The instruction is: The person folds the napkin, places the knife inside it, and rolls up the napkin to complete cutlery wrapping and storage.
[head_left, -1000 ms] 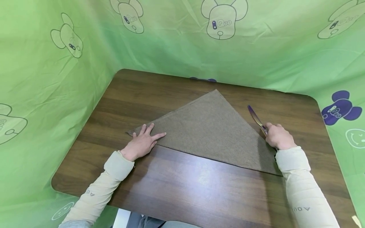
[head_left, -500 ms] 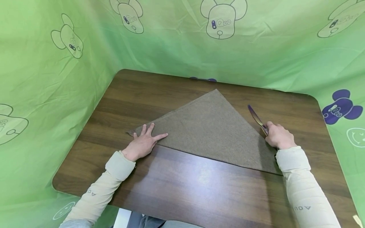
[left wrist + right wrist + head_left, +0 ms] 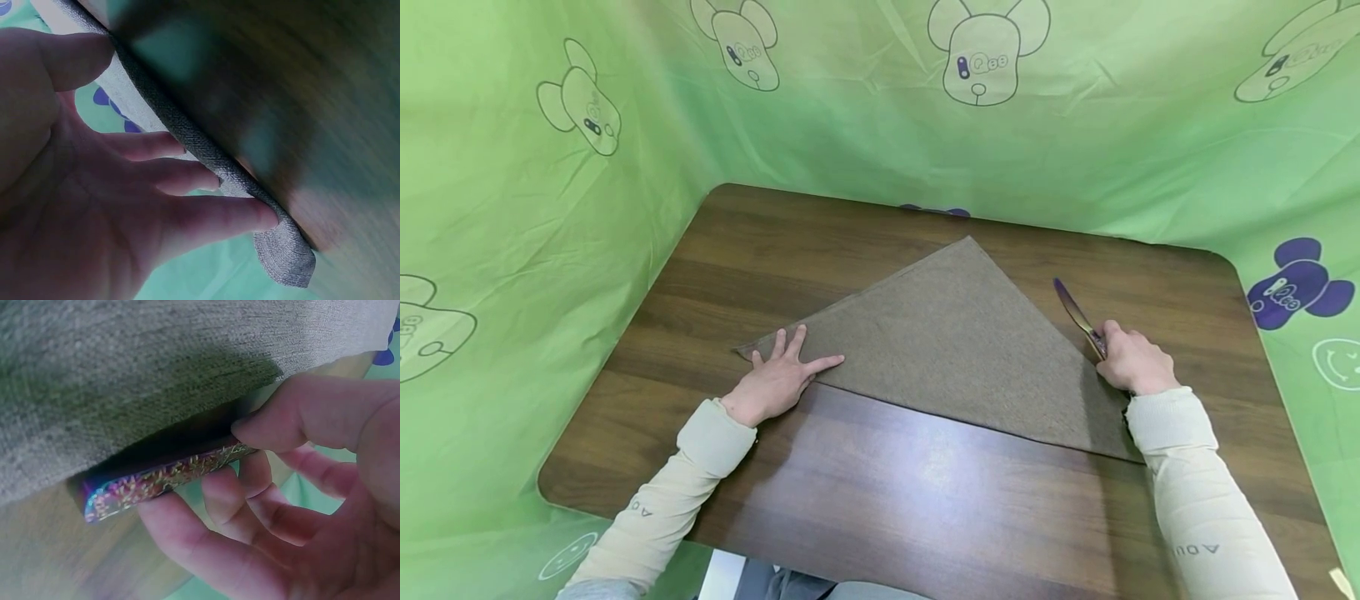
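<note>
A brown-grey cloth napkin [image 3: 940,350], folded into a triangle, lies flat with its peak pointing away. My left hand [image 3: 775,379] rests on its left corner, fingers spread and thumb stretched to the right. In the left wrist view the fingertips [image 3: 265,215] touch the cloth's folded edge [image 3: 181,128]. Beside the napkin's right edge, my right hand [image 3: 1135,358] grips a table knife [image 3: 1075,312] with a purple and gold sheen, its blade pointing away. The right wrist view shows its speckled, patterned handle [image 3: 162,478] between thumb and fingers, along the napkin's edge.
Everything lies on a dark wooden table [image 3: 880,500] with rounded corners. Green curtains [image 3: 850,108] printed with cartoon heads hang along its back and sides. The person's legs show below the front edge.
The left thumb has moved slightly to the right over the cloth. The right hand, knife and napkin stay practically where they were.
</note>
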Demonstrator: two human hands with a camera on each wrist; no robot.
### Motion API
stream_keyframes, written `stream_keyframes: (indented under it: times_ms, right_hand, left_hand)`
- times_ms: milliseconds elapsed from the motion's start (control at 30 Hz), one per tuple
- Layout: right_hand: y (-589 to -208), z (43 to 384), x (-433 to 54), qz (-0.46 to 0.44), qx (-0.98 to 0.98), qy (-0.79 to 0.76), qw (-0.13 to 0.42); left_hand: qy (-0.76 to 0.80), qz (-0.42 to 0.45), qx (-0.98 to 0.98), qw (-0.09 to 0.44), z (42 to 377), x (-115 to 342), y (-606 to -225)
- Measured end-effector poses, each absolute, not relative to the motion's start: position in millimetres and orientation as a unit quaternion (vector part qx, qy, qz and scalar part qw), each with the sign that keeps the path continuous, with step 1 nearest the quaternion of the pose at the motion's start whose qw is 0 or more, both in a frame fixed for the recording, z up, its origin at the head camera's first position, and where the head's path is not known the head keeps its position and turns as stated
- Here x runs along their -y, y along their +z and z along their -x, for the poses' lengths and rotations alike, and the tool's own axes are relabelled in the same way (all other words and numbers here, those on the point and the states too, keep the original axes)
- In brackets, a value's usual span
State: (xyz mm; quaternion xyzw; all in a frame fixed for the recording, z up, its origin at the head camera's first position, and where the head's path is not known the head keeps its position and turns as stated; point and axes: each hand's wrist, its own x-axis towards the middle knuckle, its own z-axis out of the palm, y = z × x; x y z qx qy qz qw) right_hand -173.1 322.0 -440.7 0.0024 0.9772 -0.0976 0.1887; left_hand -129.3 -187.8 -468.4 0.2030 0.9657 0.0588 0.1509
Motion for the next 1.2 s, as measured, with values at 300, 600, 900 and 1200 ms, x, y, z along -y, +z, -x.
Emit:
stream_keyframes:
  times_ms: [300,600,900,1200]
  right_hand:
    - [-440.2,175.0,-324.9,0.001,-0.977,-0.095,0.192]
    - [-441.8,174.0,-326.5,0.003,-0.979,-0.096,0.179]
    - [-442.0,172.4,-328.3,0.006,-0.98,-0.098,0.172]
    - [-439.1,171.1,-328.3,0.012,-0.982,-0.098,0.159]
  left_hand:
    - [0.052,-0.206,-0.967,0.142,129.2,185.3,-467.4]
    - [0.056,-0.205,-0.966,0.146,130.1,184.5,-466.2]
    - [0.059,-0.204,-0.965,0.153,130.8,185.7,-465.7]
    - [0.059,-0.201,-0.966,0.153,131.5,185.4,-466.2]
